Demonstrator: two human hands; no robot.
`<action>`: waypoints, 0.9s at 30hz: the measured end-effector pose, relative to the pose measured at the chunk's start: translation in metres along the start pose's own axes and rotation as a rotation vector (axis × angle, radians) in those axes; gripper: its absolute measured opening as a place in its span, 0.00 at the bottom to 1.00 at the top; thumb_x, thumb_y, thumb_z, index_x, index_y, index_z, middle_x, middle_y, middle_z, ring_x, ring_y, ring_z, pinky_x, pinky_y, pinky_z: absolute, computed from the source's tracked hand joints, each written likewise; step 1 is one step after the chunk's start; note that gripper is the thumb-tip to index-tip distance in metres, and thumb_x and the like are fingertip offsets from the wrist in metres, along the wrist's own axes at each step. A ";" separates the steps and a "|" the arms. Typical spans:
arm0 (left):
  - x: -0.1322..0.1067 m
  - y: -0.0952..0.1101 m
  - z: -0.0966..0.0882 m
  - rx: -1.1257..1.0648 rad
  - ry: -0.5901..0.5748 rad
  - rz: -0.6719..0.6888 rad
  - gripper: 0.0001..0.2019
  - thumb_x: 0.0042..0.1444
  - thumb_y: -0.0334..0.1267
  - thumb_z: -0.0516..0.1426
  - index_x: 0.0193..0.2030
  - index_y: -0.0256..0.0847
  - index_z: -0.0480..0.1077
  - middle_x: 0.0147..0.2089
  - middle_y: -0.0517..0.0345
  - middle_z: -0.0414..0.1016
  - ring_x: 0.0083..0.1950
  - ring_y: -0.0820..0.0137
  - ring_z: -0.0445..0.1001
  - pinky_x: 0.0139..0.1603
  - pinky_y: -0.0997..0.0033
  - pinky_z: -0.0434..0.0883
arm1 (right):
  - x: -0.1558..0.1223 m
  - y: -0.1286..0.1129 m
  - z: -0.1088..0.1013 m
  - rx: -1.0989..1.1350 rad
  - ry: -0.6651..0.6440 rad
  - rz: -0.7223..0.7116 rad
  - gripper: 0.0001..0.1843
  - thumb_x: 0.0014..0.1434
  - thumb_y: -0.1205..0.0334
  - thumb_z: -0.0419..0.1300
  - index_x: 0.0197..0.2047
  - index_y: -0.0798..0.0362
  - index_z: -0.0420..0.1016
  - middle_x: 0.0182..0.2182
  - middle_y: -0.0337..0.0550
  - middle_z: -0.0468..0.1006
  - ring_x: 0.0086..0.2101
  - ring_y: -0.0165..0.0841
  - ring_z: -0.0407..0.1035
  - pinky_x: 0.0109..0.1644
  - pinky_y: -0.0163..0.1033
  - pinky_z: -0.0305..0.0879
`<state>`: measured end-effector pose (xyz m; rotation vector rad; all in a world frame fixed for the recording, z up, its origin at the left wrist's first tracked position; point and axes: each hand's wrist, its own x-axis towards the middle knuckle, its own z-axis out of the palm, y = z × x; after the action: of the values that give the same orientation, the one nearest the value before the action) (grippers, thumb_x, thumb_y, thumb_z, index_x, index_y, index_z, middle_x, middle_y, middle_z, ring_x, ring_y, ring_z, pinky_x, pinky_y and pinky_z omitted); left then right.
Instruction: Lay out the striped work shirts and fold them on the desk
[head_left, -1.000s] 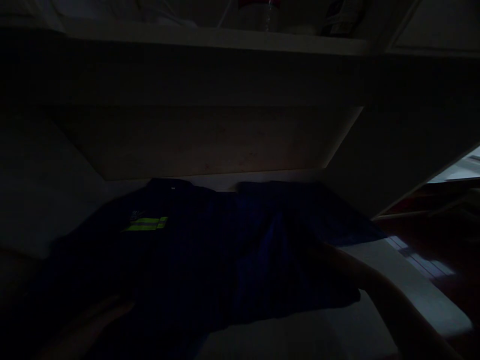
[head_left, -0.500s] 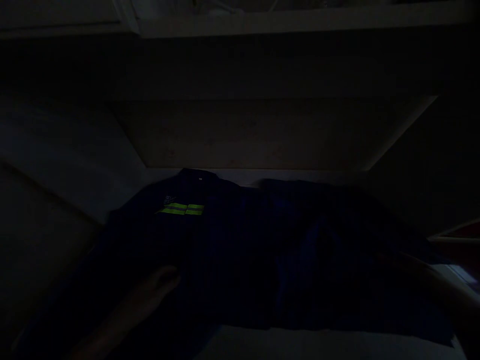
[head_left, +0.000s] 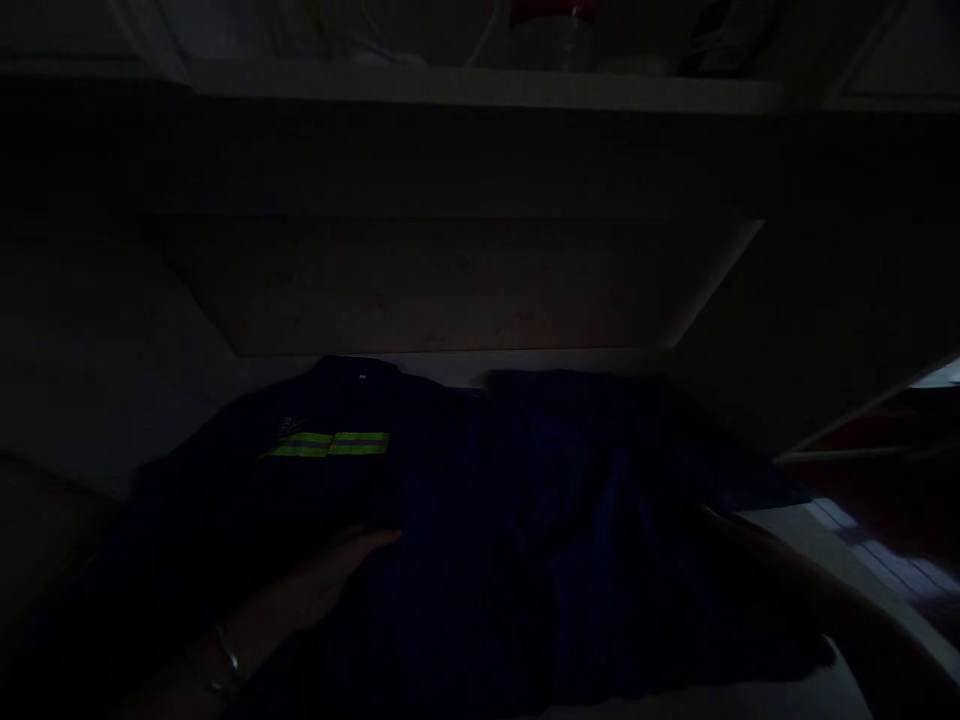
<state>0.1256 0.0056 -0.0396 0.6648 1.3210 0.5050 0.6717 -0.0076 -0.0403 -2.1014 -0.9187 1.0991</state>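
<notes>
The scene is very dark. A dark blue garment (head_left: 480, 520) with a yellow-green reflective stripe (head_left: 330, 444) lies spread on a pale surface (head_left: 832, 540). My left hand (head_left: 330, 575) rests flat on the garment below the stripe, fingers stretched toward the right, a bracelet at the wrist. My right hand (head_left: 739, 545) lies on the garment's right part; its fingers are lost in the dark.
A pale wooden panel (head_left: 450, 290) stands behind the garment under a shelf edge (head_left: 480, 88) that carries dim objects. To the right, a reddish floor with a light patch (head_left: 885, 560) shows past the surface's edge.
My left hand has slid further right and up across the garment. The view has swung back to the right, so the garment sits more to the left than half a second ago.
</notes>
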 end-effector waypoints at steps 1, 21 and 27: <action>0.005 0.003 0.006 -0.010 -0.006 -0.034 0.22 0.46 0.51 0.67 0.44 0.39 0.79 0.47 0.47 0.83 0.51 0.53 0.80 0.54 0.58 0.76 | 0.000 -0.003 0.000 -0.001 -0.016 0.046 0.22 0.51 0.47 0.69 0.48 0.46 0.80 0.44 0.54 0.82 0.51 0.53 0.74 0.55 0.54 0.73; 0.014 0.040 0.020 0.144 0.431 -0.102 0.35 0.46 0.47 0.66 0.61 0.38 0.67 0.54 0.41 0.79 0.51 0.47 0.79 0.50 0.49 0.78 | 0.054 -0.116 -0.007 0.419 -0.247 -0.095 0.25 0.54 0.64 0.68 0.56 0.49 0.76 0.41 0.45 0.85 0.41 0.45 0.80 0.51 0.48 0.78; 0.015 0.005 -0.002 0.594 0.677 0.130 0.34 0.41 0.54 0.64 0.54 0.37 0.70 0.62 0.34 0.71 0.63 0.38 0.68 0.59 0.41 0.71 | 0.056 -0.100 -0.012 0.429 -0.285 -0.046 0.25 0.52 0.65 0.70 0.54 0.47 0.77 0.43 0.45 0.84 0.42 0.45 0.79 0.49 0.47 0.79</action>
<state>0.1263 0.0195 -0.0469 1.1328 2.1135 0.4581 0.6755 0.0933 0.0149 -1.5962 -0.7681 1.4507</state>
